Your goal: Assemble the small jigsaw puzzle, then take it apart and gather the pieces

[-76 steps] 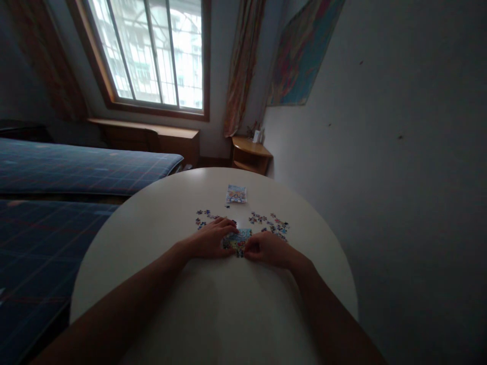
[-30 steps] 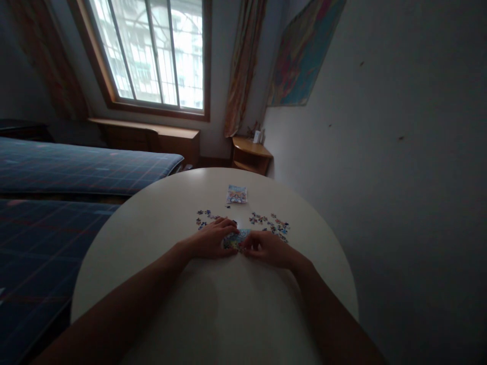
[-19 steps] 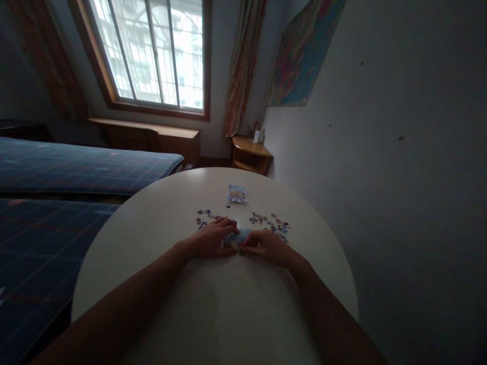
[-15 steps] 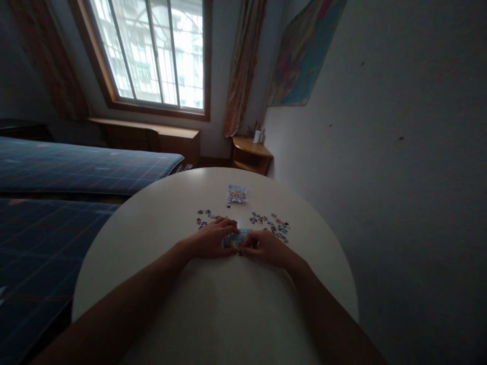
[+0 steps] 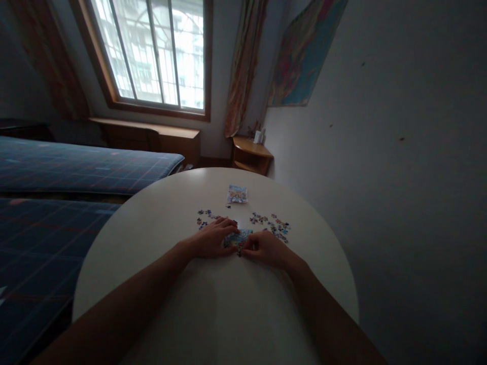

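A partly joined jigsaw puzzle [image 5: 243, 234], bluish at its top, lies on the table between my two hands. My left hand [image 5: 215, 238] rests over its left side, thumb and fingers spread apart around the edge. At the lower right edge, my right hand [image 5: 266, 246] is closed in a pinch on a small dark puzzle piece [image 5: 239, 253]; the fingertips partly hide it. Loose puzzle pieces [image 5: 280, 228] are scattered beyond my right hand, and more loose pieces [image 5: 203, 213] lie beyond my left.
A small picture packet [image 5: 237, 194] lies farther back on the round white table [image 5: 152, 213]. Beds with plaid mattresses [image 5: 95, 165] stand to the left. A wall is close on the right, with a wooden corner shelf [image 5: 253, 147] behind the table.
Both hands stay almost in place. My right fingers shift very slightly at the puzzle's lower edge; the loose pieces and packet have not moved.
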A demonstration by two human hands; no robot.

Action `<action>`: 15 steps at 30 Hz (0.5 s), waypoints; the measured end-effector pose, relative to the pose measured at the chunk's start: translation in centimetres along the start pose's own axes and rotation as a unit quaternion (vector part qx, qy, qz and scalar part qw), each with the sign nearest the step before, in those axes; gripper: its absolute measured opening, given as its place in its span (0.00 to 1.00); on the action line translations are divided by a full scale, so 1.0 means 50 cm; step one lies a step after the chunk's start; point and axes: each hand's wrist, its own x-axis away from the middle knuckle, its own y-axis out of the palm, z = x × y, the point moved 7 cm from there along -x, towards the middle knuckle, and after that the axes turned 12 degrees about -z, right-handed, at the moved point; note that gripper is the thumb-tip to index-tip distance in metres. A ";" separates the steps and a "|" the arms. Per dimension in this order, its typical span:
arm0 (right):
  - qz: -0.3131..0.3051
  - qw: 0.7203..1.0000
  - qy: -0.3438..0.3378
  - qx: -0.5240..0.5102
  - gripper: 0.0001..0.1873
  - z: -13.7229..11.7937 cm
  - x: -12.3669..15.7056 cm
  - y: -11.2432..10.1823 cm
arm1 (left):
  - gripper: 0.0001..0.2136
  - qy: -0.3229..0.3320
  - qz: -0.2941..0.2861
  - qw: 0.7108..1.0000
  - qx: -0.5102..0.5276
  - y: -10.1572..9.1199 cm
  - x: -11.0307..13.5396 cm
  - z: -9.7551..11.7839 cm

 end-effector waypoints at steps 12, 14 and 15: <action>-0.003 1.000 0.000 0.004 0.10 0.000 -0.003 0.002 | 0.17 0.002 0.006 1.000 0.001 0.000 -0.001 0.001; -0.004 1.000 0.003 0.007 0.10 -0.001 -0.003 0.003 | 0.17 -0.002 0.005 1.000 0.003 0.000 -0.001 0.001; -0.005 1.000 0.005 0.007 0.10 0.000 -0.003 0.004 | 0.16 -0.005 0.005 1.000 0.005 0.000 -0.002 0.001</action>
